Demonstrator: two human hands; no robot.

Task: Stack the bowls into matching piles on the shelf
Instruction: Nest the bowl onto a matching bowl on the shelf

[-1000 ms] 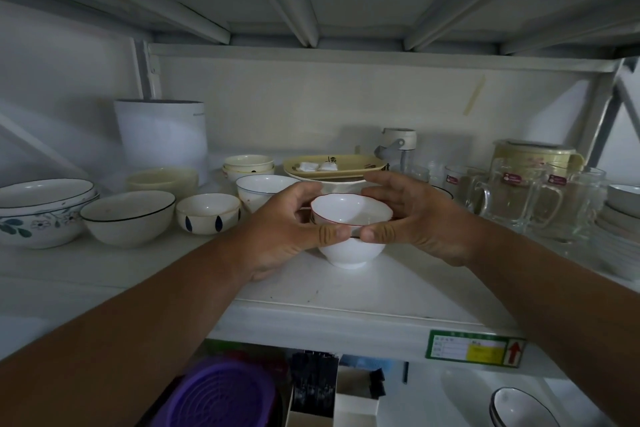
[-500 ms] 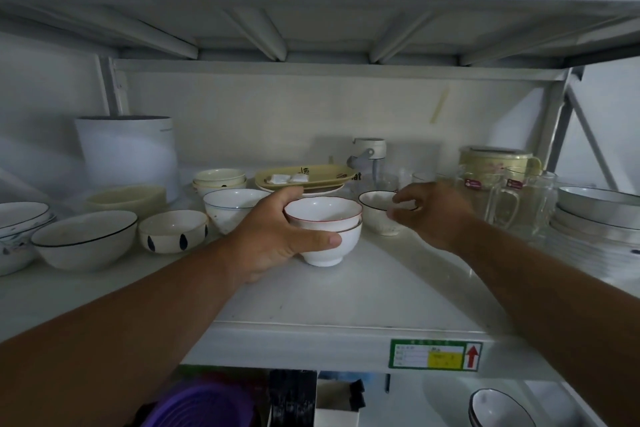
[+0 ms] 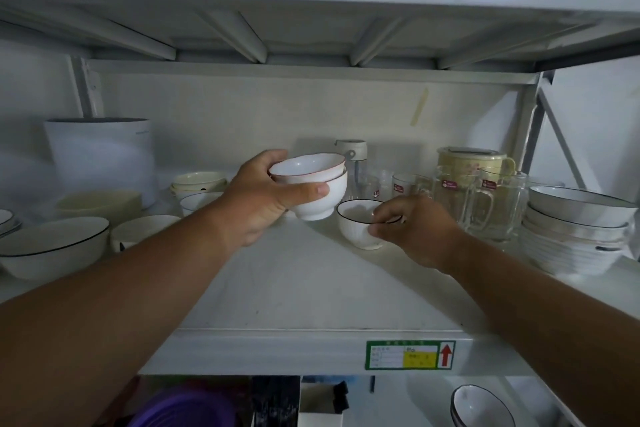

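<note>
Up on the shelf (image 3: 298, 291), at about twelve o'clock, left hand (image 3: 263, 201) gripping a red-rimmed pair (image 3: 313, 185) of nested white bowls, thumb across the front wall, fingers curled behind, whole pair tilted and lifted clear of the shelf. Just at four o'clock from that pair, right hand (image 3: 415, 229) pinching the near rim of a black-rimmed bowl (image 3: 360, 224), thumb on the outside wall, fingertips over the edge. Bowl upright, looking seated on the shelf, close beside the lifted pair but not touching.

Over at nine o'clock, a wide black-rimmed bowl (image 3: 52, 246) sitting near the front edge, a smaller white bowl (image 3: 142, 229) just to its right, partly hidden behind the left forearm. Behind those, a pale yellow bowl (image 3: 100, 201), a cream stack (image 3: 199, 182) and another dark-rimmed bowl (image 3: 197, 201), with a tall white canister (image 3: 100, 152) against the back wall.

Round at three o'clock, a big stack of dark-rimmed bowls (image 3: 578, 229) at the shelf's right end. Between that stack and the right hand, glass mugs (image 3: 485, 201) with red stickers, a yellowish lidded jug (image 3: 471, 159) behind them, and small glass cups (image 3: 401, 184) further in. Behind the lifted pair, a small bottle (image 3: 353, 152) with a white cap.

Down at six o'clock, a green, yellow and red label (image 3: 410, 355) on the shelf's front lip. Below, a purple round thing (image 3: 187, 409) at seven o'clock and dark-rimmed bowls (image 3: 481, 407) at five.
</note>
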